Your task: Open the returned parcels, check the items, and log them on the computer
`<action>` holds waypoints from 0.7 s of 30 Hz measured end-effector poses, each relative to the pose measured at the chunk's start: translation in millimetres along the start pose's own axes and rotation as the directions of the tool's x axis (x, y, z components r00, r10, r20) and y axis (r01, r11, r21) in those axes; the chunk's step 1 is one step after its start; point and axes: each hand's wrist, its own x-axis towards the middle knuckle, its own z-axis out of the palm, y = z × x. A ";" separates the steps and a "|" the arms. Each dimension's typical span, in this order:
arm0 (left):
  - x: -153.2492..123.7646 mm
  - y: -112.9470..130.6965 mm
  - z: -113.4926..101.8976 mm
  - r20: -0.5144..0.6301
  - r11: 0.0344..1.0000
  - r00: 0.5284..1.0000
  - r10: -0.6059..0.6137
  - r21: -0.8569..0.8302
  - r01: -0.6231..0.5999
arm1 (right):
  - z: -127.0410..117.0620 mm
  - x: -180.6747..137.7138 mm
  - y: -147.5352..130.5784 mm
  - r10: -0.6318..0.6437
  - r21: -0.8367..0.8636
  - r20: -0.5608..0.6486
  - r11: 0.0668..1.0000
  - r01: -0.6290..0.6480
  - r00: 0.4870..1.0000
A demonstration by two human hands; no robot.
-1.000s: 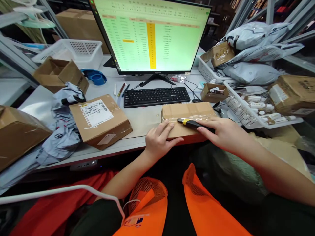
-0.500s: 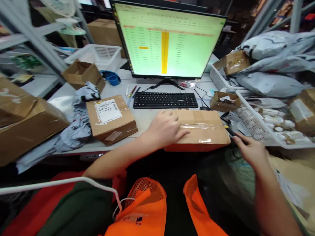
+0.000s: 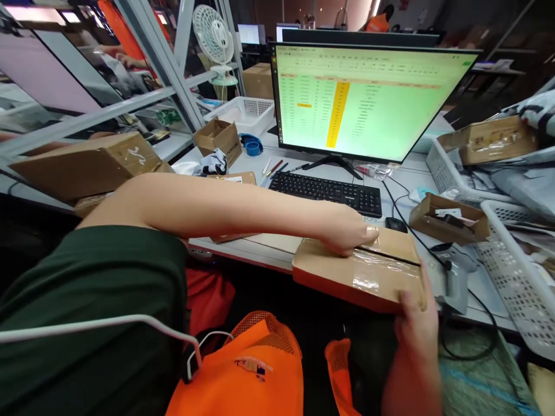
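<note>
A taped cardboard box (image 3: 329,263) lies at the desk's front edge, with a dark gap along its top seam. My left hand (image 3: 347,231) is closed at that seam, its fingertips partly hidden against the top flap. At the box's right end my right hand (image 3: 418,312) grips the edge, thumb on the near side and fingers behind the end; it is slightly blurred. Shiny clear tape (image 3: 366,271) crosses the top beside the gap.
Behind the box are a keyboard (image 3: 321,190), a mouse (image 3: 396,224) and a monitor (image 3: 368,104). To the right stand a barcode scanner (image 3: 456,283), a small open box (image 3: 448,219) and a white basket (image 3: 511,283). Another carton (image 3: 234,178) sits partly behind my left arm.
The view has swung left. My right hand has gone from a dark-handled tool, now out of sight, to the box's right end. A gap now shows along the seam, with my left hand at it.
</note>
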 end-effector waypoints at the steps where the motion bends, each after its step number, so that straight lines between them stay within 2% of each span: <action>1: -0.2 -5.5 -4.2 0.006 1.000 1.000 -0.012 -0.023 0.013 | 4.0 -7.1 0.0 0.013 -0.019 -0.028 1.000 -0.013 1.000; 5: 2.1 -57.1 -20.3 0.010 0.953 0.991 -0.136 -0.270 0.134 | 14.5 -8.1 1.7 0.006 -0.014 -0.031 1.000 -0.006 1.000; 7: 2.8 -84.7 -13.3 0.036 0.910 0.972 -0.233 -0.346 0.231 | 13.0 2.7 0.8 -0.025 0.004 -0.016 1.000 0.025 1.000; 9: 1.0 -103.1 5.5 0.041 0.860 0.928 -0.371 -0.362 0.360 | 7.9 18.9 -3.7 -0.077 -0.023 0.013 0.997 0.077 0.997; 11: -4.0 -112.6 27.9 -0.029 0.823 0.869 -0.493 -0.341 0.455 | 1.8 39.2 -12.9 -0.131 -0.093 0.096 0.986 0.140 0.987; 14: -15.8 -120.5 49.1 -0.169 0.804 0.794 -0.584 -0.257 0.537 | -1.4 71.4 -33.9 -0.162 -0.209 0.314 0.949 0.235 0.935; 17: -25.0 -127.9 51.9 -0.227 0.771 0.736 -0.637 -0.184 0.610 | 5.6 96.0 -54.3 -0.123 -0.257 0.457 0.930 0.263 0.881; 21: -27.2 -130.2 49.5 -0.217 0.750 0.719 -0.661 -0.177 0.637 | 13.7 108.6 -65.8 -0.049 -0.165 0.500 0.975 0.150 0.865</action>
